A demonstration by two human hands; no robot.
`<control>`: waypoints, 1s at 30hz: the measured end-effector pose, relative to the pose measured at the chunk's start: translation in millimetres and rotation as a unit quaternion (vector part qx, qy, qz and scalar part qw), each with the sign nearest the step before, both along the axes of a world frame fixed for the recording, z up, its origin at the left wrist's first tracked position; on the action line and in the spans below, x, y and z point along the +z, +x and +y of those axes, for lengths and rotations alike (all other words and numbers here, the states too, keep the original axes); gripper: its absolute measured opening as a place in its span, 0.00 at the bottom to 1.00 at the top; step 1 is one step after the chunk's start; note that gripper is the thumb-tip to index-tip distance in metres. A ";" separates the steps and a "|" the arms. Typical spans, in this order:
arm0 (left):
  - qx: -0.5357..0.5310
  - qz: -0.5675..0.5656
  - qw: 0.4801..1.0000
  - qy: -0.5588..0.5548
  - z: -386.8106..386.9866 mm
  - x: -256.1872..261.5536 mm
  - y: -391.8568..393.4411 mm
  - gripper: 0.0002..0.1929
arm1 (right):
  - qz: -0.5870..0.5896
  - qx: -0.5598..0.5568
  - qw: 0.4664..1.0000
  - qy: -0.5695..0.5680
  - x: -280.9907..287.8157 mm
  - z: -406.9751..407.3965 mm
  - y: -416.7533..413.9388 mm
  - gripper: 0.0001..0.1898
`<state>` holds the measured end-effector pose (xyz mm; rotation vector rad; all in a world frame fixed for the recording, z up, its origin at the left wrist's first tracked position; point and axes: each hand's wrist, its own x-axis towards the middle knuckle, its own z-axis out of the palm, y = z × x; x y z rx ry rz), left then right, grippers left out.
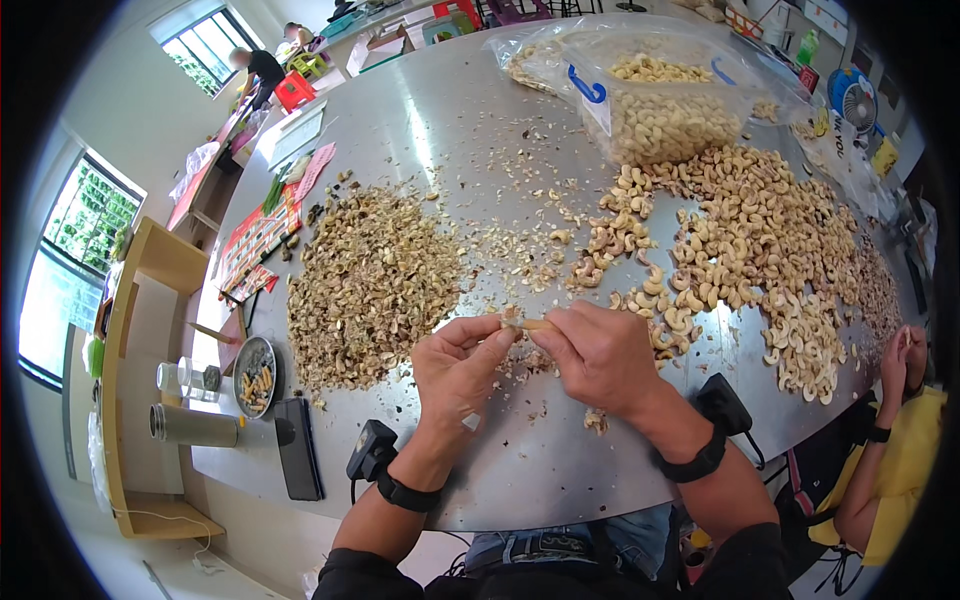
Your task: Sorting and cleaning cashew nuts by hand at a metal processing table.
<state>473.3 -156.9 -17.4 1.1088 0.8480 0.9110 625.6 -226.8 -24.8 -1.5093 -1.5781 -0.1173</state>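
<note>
My left hand [457, 367] pinches a small cashew piece [511, 313] between thumb and fingertips. My right hand [600, 356] grips a small tan-handled tool [535, 325], apparently a knife; its tip meets the piece, and fine detail there is too small to tell. Both hands are above the steel table [555, 472], near its front edge. Left of them lies a broad heap of skin and nut scraps [367, 292]. To the right spreads a large pile of cashew kernels [757, 225], some with reddish skin on them. Loose flakes [517, 251] are scattered beyond my fingers.
A clear plastic bin of cashews [667, 124] stands at the back right. On the left are a metal dish of cigarette butts [256, 379], a phone [298, 450] and a metal flask [193, 426]. A co-worker's hands [904, 352] are at the right edge.
</note>
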 end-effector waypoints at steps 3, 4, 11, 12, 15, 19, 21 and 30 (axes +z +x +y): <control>0.001 0.022 1.000 0.022 1.4 0.6 -0.2 0.07 | -0.048 -0.043 0.998 0.010 -1.8 1.5 -2.8 0.10; -0.001 0.027 0.999 0.027 1.7 1.0 -0.4 0.08 | -0.045 -0.055 0.997 0.010 -3.0 2.0 -2.0 0.10; 0.005 0.056 0.998 0.036 -3.8 5.6 -0.4 0.08 | 0.032 -0.007 0.999 -0.028 1.4 0.9 11.1 0.11; 0.005 0.062 0.997 0.035 -2.9 6.6 -0.7 0.08 | 0.030 0.003 0.999 -0.042 3.5 -0.5 11.2 0.11; 0.012 0.062 0.997 0.034 -1.9 5.7 -0.8 0.09 | 0.041 0.032 0.998 -0.030 1.5 -0.8 9.1 0.11; -0.018 0.082 0.995 0.047 -0.7 5.9 -5.3 0.09 | 0.056 0.033 0.997 -0.031 3.1 -1.3 6.4 0.11; -0.013 0.085 0.994 0.064 -0.9 2.7 -4.8 0.09 | 0.053 0.030 0.998 -0.034 3.0 -1.3 6.3 0.11; -0.005 0.140 0.985 0.101 -1.4 4.9 -3.2 0.07 | 0.078 0.018 0.994 -0.069 2.7 0.4 13.6 0.14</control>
